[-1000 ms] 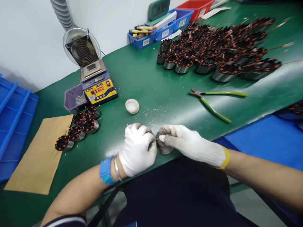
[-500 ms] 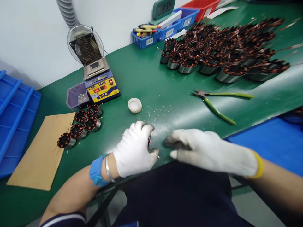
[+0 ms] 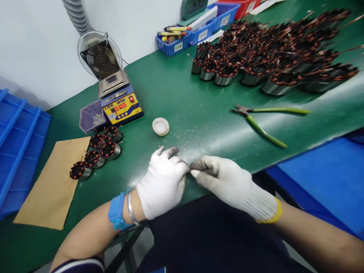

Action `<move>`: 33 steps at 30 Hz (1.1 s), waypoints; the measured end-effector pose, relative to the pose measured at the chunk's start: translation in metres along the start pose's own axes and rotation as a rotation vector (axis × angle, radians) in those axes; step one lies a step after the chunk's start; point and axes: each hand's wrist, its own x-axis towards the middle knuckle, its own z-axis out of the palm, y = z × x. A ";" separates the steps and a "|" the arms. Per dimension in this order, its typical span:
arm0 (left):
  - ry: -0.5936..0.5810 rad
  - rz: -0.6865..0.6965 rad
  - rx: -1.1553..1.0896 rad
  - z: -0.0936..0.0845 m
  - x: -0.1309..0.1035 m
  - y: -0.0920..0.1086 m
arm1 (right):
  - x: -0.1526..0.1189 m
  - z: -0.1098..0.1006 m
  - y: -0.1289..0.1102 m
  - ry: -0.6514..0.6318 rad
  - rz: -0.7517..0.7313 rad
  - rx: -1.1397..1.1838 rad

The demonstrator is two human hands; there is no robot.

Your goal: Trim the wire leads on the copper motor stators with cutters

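My left hand, in a white glove, is curled round a copper-wound motor stator that its fingers now hide. Close by on the right, my gloved right hand pinches thumb and forefinger together at the left hand's fingertips. Whatever lies in that pinch is too small to make out. Beyond the hands stands a small round white dish, with tiny wire clippings scattered to its right. Green-handled cutting pliers lie spread on the green table to the right.
Several stators stand left beside a brown cardboard sheet. A solder pot with a fan sits behind them. Many stators fill the back right, near blue bins. Blue crates flank both sides.
My right hand has moved left to meet the left hand, and its finger and thumb have closed. The left hand has turned, hiding the stator. The view has shifted slightly.
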 end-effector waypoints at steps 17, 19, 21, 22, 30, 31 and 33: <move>0.089 -0.179 -0.148 0.012 0.005 0.002 | -0.012 0.004 0.008 0.123 -0.149 0.014; 0.083 -0.169 -0.141 0.012 0.005 0.002 | -0.012 0.000 0.016 0.220 -0.386 -0.133; 0.076 -0.159 -0.125 0.012 0.005 0.002 | -0.007 -0.007 0.022 0.321 -0.666 -0.354; 0.077 -0.156 -0.115 0.012 0.005 0.002 | -0.004 -0.010 0.024 0.347 -0.791 -0.474; 0.072 -0.114 -0.089 0.013 0.006 0.000 | 0.013 -0.012 0.000 -0.123 -0.322 -0.227; 0.072 -0.110 -0.088 0.013 0.006 0.000 | 0.013 -0.012 -0.003 -0.222 -0.182 -0.087; 0.077 -0.107 -0.092 0.014 0.006 0.000 | 0.013 -0.014 -0.004 -0.283 -0.076 -0.008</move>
